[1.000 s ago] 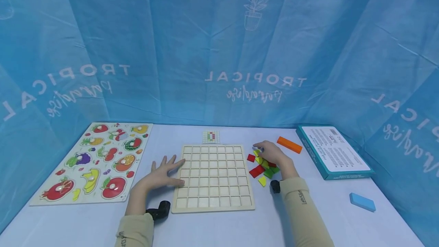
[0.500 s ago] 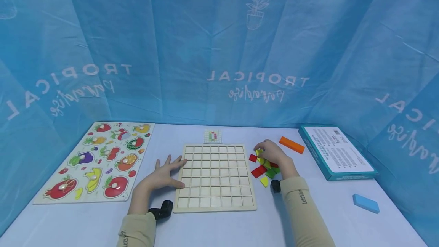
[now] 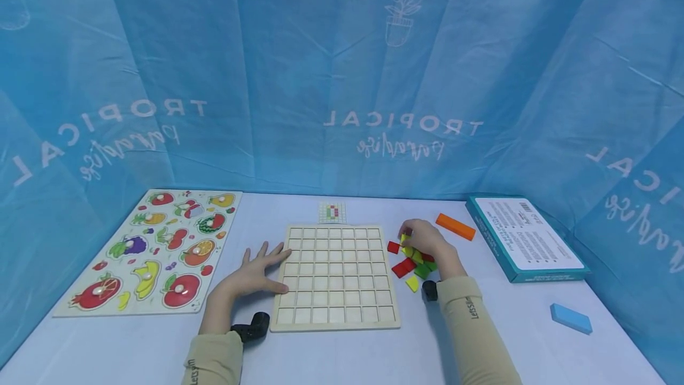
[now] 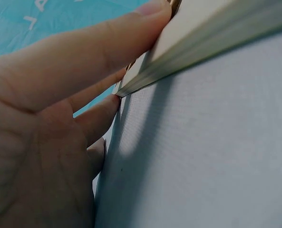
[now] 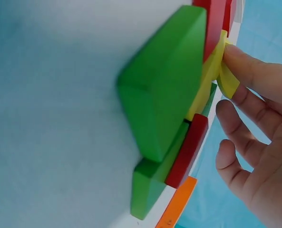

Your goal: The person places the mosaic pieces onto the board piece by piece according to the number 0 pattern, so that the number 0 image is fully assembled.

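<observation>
A light wooden grid board (image 3: 336, 283) lies flat in the middle of the white table. My left hand (image 3: 250, 275) has its fingers spread, with thumb and fingertips touching the board's left edge; the left wrist view shows the thumb (image 4: 131, 33) on the rim. To the right of the board is a small heap of red (image 3: 402, 268), yellow and green flat pieces. My right hand (image 3: 426, 239) is over the heap's far side. In the right wrist view, its thumb and index finger pinch a yellow piece (image 5: 228, 81), beside a green piece (image 5: 167, 80).
A fruit puzzle board (image 3: 160, 242) lies at the left. Behind the grid board is a small pattern card (image 3: 332, 212). On the right are an orange bar (image 3: 455, 226), a teal-edged box (image 3: 529, 233) and a blue block (image 3: 570, 318). A blue curtain hangs behind.
My right hand's fingers have drawn in slightly over the yellow pieces at the heap's far side. My left hand stays at the board's edge; the head view has shifted a little.
</observation>
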A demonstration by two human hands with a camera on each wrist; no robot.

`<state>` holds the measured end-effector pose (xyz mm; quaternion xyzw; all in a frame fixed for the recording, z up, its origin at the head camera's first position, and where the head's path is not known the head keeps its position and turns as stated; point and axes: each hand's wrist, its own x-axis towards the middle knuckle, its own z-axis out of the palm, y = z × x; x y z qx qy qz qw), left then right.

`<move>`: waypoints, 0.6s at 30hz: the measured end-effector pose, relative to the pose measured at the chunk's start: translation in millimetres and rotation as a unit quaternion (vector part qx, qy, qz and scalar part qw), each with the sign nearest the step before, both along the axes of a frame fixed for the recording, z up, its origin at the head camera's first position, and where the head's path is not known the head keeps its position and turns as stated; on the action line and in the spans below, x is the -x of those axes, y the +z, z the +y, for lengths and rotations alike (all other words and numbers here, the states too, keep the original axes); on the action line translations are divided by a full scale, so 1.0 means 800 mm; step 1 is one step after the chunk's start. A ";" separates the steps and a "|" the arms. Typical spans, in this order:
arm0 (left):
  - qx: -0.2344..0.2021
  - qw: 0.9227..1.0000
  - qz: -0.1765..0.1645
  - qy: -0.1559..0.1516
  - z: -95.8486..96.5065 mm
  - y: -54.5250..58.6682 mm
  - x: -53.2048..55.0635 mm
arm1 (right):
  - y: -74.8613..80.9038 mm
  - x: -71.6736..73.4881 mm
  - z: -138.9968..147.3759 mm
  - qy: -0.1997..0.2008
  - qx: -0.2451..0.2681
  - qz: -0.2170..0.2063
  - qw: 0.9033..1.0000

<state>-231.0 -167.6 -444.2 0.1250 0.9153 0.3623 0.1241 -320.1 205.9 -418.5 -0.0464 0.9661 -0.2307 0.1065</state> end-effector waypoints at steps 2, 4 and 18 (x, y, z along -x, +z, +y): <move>0.000 1.000 0.001 -0.001 0.000 0.000 0.000 | 0.002 -0.001 0.000 0.001 0.003 0.001 1.000; -0.001 1.000 0.001 -0.002 0.000 0.000 0.000 | 0.004 -0.002 0.000 0.004 0.004 0.003 1.000; -0.002 1.000 0.000 0.001 0.000 0.000 -0.001 | 0.006 -0.008 -0.012 -0.052 0.070 0.003 0.996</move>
